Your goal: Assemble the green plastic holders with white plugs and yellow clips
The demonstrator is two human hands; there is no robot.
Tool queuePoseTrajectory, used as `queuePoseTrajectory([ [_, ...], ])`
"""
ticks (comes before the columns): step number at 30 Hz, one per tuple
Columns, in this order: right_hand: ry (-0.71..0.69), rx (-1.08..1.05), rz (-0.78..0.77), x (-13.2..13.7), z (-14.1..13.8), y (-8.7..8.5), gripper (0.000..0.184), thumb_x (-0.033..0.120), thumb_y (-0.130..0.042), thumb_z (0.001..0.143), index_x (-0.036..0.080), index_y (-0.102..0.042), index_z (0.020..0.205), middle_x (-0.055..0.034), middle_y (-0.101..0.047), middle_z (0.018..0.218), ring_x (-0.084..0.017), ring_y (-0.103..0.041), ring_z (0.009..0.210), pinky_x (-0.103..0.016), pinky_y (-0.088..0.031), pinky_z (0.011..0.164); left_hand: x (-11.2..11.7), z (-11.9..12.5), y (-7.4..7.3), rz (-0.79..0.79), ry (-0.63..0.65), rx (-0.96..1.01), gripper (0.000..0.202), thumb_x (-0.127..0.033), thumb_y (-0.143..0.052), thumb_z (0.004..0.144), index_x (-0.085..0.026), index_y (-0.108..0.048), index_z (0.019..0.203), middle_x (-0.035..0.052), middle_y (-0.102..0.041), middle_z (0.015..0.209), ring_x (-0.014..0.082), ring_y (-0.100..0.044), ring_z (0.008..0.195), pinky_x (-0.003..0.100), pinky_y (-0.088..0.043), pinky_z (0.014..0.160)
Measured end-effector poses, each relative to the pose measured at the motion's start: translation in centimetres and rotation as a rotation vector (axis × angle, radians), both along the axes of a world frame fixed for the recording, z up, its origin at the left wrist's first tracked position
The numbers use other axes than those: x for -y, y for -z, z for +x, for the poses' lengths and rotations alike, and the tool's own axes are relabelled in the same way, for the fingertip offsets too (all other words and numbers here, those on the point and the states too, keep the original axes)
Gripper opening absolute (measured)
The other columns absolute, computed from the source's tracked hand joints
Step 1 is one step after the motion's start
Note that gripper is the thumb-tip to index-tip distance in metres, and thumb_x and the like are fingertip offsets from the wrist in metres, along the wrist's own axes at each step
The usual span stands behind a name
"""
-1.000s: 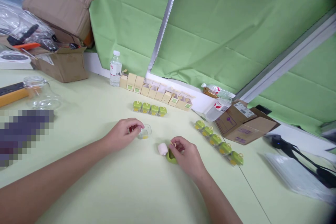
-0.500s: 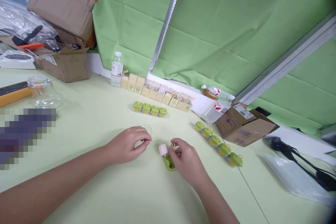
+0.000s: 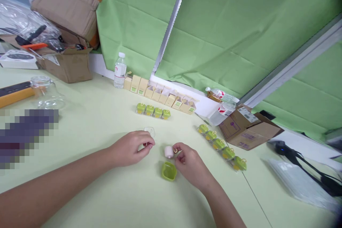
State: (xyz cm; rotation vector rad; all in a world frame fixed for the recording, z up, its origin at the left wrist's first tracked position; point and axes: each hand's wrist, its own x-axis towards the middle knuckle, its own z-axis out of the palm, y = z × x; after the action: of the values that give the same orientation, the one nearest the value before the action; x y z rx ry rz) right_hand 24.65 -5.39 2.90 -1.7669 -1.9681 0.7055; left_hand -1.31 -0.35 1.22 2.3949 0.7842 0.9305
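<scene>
My left hand [image 3: 132,146] rests on the pale green table [image 3: 112,192], its thumb and forefinger pinched on something small that I cannot make out. A clear little container [image 3: 149,131] lies just beyond its fingertips. My right hand [image 3: 191,165] is curled, pinching a small yellow ring [image 3: 175,150] fixed to a pale pink plug [image 3: 169,151]. A green square cap [image 3: 169,171] lies hollow side up on the table, just left of my right hand.
A row of green-capped jars [image 3: 153,110] stands behind my hands, another row [image 3: 222,148] to the right. Small cardboard boxes [image 3: 160,93] line the wall beside a water bottle [image 3: 120,70]. An open carton [image 3: 247,126], a glass jar [image 3: 45,92] and stacked cartons [image 3: 66,25] ring the table.
The green cap has left my right hand and lies on the table. My right hand lifted the pink plug by its ring. My left hand drew back from the clear container.
</scene>
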Motion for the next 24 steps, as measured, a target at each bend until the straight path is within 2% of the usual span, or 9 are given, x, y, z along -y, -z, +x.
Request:
queuePoseTrajectory([
  [4, 0.042, 0.009, 0.095, 0.1, -0.3, -0.5, 0.019, 0.019, -0.053, 0.084, 0.025, -0.060, 0.101, 0.0024, -0.064, 0.076, -0.014, -0.058, 0.059, -0.025, -0.044, 0.057, 1.3, 0.6, -0.7, -0.059, 0.083, -0.022, 0.019, -0.026, -0.054, 0.092, -0.022, -0.063, 0.108, 0.0043, -0.065, 0.096, 0.0193, -0.060, 0.088, 0.030, -0.046, 0.078],
  [6, 0.087, -0.023, 0.181, 0.0, -0.4, -0.6, 0.010, 0.027, -0.055, 0.088, 0.024, -0.061, 0.096, 0.0006, -0.066, 0.079, -0.014, -0.058, 0.059, -0.025, -0.044, 0.057, 2.1, 1.0, -0.9, -0.105, 0.164, -0.042, 0.035, -0.032, -0.062, 0.088, -0.025, -0.058, 0.122, 0.0051, -0.065, 0.111, 0.0222, -0.060, 0.101, 0.032, -0.048, 0.086],
  [8, 0.156, -0.086, 0.268, -0.1, -0.5, -0.5, 0.012, 0.034, -0.057, 0.090, 0.024, -0.062, 0.092, -0.0001, -0.067, 0.078, -0.014, -0.057, 0.059, -0.026, -0.044, 0.056, 2.8, 1.5, -1.0, -0.133, 0.222, -0.081, 0.052, -0.035, -0.068, 0.083, -0.028, -0.052, 0.132, 0.0053, -0.060, 0.128, 0.0257, -0.057, 0.115, 0.036, -0.046, 0.095],
  [11, 0.199, -0.251, 0.343, -0.1, -0.9, -0.2, 0.015, 0.038, -0.061, 0.089, 0.023, -0.061, 0.090, -0.0004, -0.066, 0.077, -0.015, -0.059, 0.064, -0.026, -0.046, 0.059, 3.5, 2.1, -0.8, -0.133, 0.267, -0.153, 0.057, -0.037, -0.071, 0.080, -0.028, -0.052, 0.132, 0.0066, -0.055, 0.137, 0.0293, -0.055, 0.121, 0.040, -0.044, 0.100],
  [14, 0.148, -0.439, 0.339, 0.0, -1.4, 0.2, 0.022, 0.037, -0.063, 0.090, 0.023, -0.060, 0.106, -0.0009, -0.066, 0.082, -0.016, -0.062, 0.071, -0.027, -0.050, 0.065, 3.6, 2.6, -0.4, -0.123, 0.268, -0.186, 0.049, -0.034, -0.070, 0.079, -0.025, -0.057, 0.125, 0.0073, -0.060, 0.126, 0.0279, -0.060, 0.109, 0.038, -0.048, 0.093],
  [16, 0.123, -0.494, 0.308, 0.2, -1.8, 0.4, 0.030, 0.038, -0.064, 0.089, 0.023, -0.061, 0.115, -0.0021, -0.067, 0.086, -0.016, -0.063, 0.074, -0.029, -0.052, 0.070, 3.6, 2.8, -0.2, -0.127, 0.248, -0.189, 0.047, -0.032, -0.071, 0.077, -0.025, -0.058, 0.122, 0.0065, -0.061, 0.117, 0.0260, -0.062, 0.101, 0.036, -0.049, 0.086],
  [19, 0.130, -0.513, 0.262, 0.4, -2.3, 0.5, 0.025, 0.038, -0.068, 0.087, 0.021, -0.067, 0.105, -0.0036, -0.070, 0.085, -0.017, -0.065, 0.077, -0.030, -0.052, 0.074, 3.5, 2.9, 0.0, -0.158, 0.236, -0.182, 0.042, -0.034, -0.074, 0.074, -0.025, -0.062, 0.113, 0.0042, -0.062, 0.108, 0.0235, -0.061, 0.093, 0.033, -0.049, 0.082],
  [24, 0.132, -0.703, 0.168, 0.5, -2.9, 0.1, 0.022, 0.039, -0.074, 0.083, 0.021, -0.063, 0.090, -0.0031, -0.072, 0.078, -0.015, -0.063, 0.069, -0.028, -0.049, 0.065, 3.1, 2.6, 0.1, -0.205, 0.216, -0.110, 0.035, -0.026, -0.074, 0.070, -0.023, -0.059, 0.102, 0.0014, -0.061, 0.096, 0.0202, -0.059, 0.087, 0.031, -0.047, 0.077],
])
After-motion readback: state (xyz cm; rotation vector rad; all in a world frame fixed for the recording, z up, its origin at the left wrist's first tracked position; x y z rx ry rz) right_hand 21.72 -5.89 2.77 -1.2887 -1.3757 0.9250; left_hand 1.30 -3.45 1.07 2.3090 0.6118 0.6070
